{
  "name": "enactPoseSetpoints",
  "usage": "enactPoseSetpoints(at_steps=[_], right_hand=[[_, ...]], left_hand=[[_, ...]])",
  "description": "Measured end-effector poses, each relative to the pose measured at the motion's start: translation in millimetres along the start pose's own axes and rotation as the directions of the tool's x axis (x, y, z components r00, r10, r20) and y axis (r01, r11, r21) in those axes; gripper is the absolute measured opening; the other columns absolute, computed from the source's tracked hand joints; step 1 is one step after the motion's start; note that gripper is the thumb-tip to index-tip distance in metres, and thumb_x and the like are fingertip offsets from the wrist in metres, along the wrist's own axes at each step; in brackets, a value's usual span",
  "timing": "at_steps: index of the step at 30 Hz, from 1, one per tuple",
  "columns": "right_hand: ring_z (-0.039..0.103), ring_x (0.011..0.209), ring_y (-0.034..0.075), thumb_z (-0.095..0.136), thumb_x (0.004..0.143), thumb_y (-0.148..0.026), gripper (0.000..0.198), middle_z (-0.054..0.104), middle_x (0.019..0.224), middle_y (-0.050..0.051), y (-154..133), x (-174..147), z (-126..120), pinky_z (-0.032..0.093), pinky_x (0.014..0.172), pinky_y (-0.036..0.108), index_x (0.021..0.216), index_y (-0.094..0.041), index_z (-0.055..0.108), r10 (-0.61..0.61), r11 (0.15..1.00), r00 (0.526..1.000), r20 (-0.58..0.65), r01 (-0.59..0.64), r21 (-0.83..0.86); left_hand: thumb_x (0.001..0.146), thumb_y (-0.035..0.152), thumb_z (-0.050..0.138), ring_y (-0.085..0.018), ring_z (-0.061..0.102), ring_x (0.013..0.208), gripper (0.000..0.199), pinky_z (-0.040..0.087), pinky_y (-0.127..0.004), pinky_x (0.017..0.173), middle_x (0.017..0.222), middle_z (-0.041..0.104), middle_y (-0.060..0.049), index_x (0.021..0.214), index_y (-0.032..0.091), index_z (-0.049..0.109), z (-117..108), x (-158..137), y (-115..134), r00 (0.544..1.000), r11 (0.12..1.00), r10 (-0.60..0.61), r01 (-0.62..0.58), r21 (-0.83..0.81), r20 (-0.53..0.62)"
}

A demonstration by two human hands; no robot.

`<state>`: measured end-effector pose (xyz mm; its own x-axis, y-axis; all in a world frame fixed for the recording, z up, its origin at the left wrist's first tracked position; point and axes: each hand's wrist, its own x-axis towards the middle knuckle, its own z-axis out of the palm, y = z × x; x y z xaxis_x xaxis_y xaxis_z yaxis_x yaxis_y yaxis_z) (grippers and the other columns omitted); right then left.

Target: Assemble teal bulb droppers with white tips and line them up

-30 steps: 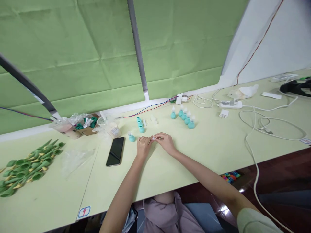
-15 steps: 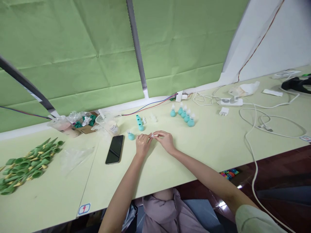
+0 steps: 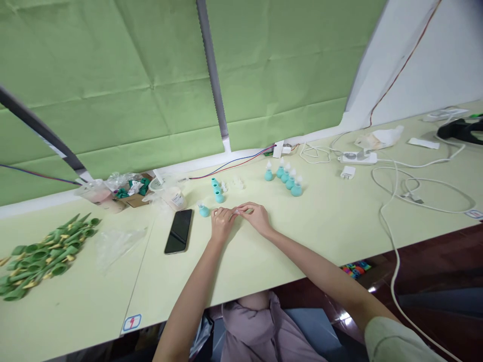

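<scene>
Between my fingertips is a small whitish translucent piece point(image 3: 237, 211), mostly hidden. My left hand point(image 3: 222, 222) pinches it from the left, and my right hand point(image 3: 256, 217) pinches it from the right. Just left of my left hand stands a turquoise round-bottomed bottle point(image 3: 204, 210) with a clear top. Behind my hands are several open turquoise pieces point(image 3: 217, 191) in a row, beside small white pieces point(image 3: 237, 183). Farther right, several turquoise bottles with pointed whitish tips point(image 3: 290, 182) stand upright.
A black phone point(image 3: 178, 231) lies left of my arm. Green and yellow plastic parts point(image 3: 49, 254) are heaped far left, near a clear bag point(image 3: 118, 244). A cup point(image 3: 175, 198) and a cardboard box point(image 3: 138, 199) stand behind. White cables point(image 3: 394, 206) and a power strip point(image 3: 358, 158) lie right.
Both hands keep their pinch on the small whitish piece in nearly the same place. The view has shifted very slightly; nothing on the table has visibly moved.
</scene>
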<state>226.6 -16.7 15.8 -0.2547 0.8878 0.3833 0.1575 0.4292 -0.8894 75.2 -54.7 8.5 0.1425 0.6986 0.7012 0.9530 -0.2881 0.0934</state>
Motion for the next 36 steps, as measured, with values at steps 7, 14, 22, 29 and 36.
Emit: enactPoseSetpoints(at_steps=[7, 14, 22, 29, 36], right_hand=[[0.062, 0.078, 0.017, 0.063, 0.07, -0.035, 0.016, 0.068, 0.084, 0.005, 3.1, 1.8, 2.0, 0.048, 0.061, 0.026, 0.065, -0.02, 0.064, -0.009, 0.995, 0.999, -0.035, 0.013, 0.102], [0.06, 0.068, 0.014, 0.059, 0.072, -0.035, 0.014, 0.069, 0.083, 0.001, 2.0, 4.8, -0.6, 0.047, 0.065, 0.027, 0.075, -0.023, 0.066, 0.046, 0.997, 0.999, -0.005, -0.046, 0.06], [0.059, 0.065, 0.015, 0.067, 0.064, -0.032, 0.015, 0.07, 0.079, 0.003, 9.9, 14.0, -2.2, 0.047, 0.066, 0.027, 0.072, -0.02, 0.07, 0.145, 0.969, 0.989, 0.041, -0.15, 0.194], [0.056, 0.062, 0.013, 0.064, 0.065, -0.035, 0.021, 0.069, 0.081, 0.003, 14.8, 16.4, -5.5, 0.046, 0.063, 0.026, 0.077, -0.019, 0.069, 0.155, 0.976, 0.988, -0.004, -0.152, 0.155], [0.059, 0.064, 0.013, 0.056, 0.077, -0.032, 0.015, 0.069, 0.084, -0.002, 13.9, 38.6, -12.0, 0.044, 0.067, 0.025, 0.083, -0.025, 0.067, -0.019, 0.952, 1.0, 0.024, 0.025, -0.305]], left_hand=[[0.085, 0.033, 0.047, -0.017, 0.056, 0.071, 0.021, 0.031, -0.035, 0.076, 0.069, 0.065, -0.003, 0.091, 0.022, 0.064, 1.4, -0.1, 1.4, 1.0, 1.0, -0.024, 0.024, -0.007, -0.015], [0.086, 0.031, 0.047, -0.016, 0.056, 0.074, 0.02, 0.031, -0.033, 0.075, 0.071, 0.064, -0.003, 0.095, 0.022, 0.062, -1.9, 2.5, 3.7, 1.0, 1.0, -0.002, 0.002, -0.009, -0.018], [0.087, 0.029, 0.045, -0.016, 0.053, 0.076, 0.025, 0.034, -0.03, 0.067, 0.075, 0.062, -0.005, 0.106, 0.02, 0.06, -2.8, 2.7, 2.8, 0.998, 0.998, 0.061, -0.061, -0.004, 0.033], [0.088, 0.022, 0.041, -0.017, 0.051, 0.082, 0.031, 0.036, -0.029, 0.067, 0.085, 0.06, -0.006, 0.116, 0.02, 0.052, -3.5, 3.4, 2.7, 0.985, 0.999, 0.017, -0.026, 0.045, 0.17], [0.086, 0.03, 0.046, -0.018, 0.053, 0.079, 0.021, 0.034, -0.03, 0.068, 0.076, 0.062, -0.003, 0.09, 0.022, 0.064, -8.2, 2.7, -5.7, 0.97, 0.992, -0.127, 0.119, 0.052, 0.209]])
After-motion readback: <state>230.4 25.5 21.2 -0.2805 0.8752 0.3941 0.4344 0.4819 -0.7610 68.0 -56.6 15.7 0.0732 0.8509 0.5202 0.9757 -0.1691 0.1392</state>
